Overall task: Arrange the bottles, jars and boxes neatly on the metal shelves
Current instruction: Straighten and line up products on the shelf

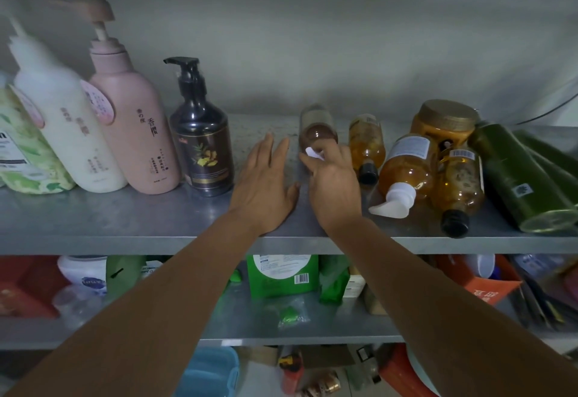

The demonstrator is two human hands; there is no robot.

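Note:
On the top metal shelf (pixel 125 224) a brown bottle (pixel 317 129) lies on its side, its white pump end toward me. My right hand (pixel 334 184) curls its fingers round that pump end. My left hand (pixel 266 187) rests flat on the shelf just left of it, fingers straight. Upright to the left stand a black pump bottle (pixel 203 146), a pink pump bottle (pixel 134 127) and a white pump bottle (pixel 65 127). To the right lie several amber bottles (pixel 406 168) and a gold-lidded jar (pixel 445 124).
A green refill pouch (pixel 28 152) leans at the far left. Dark green bottles (pixel 519 177) lie at the far right. The lower shelf holds a green box (pixel 281 274), a white jar (pixel 83 271) and an orange box (pixel 488 287). A blue container (pixel 209 371) sits below.

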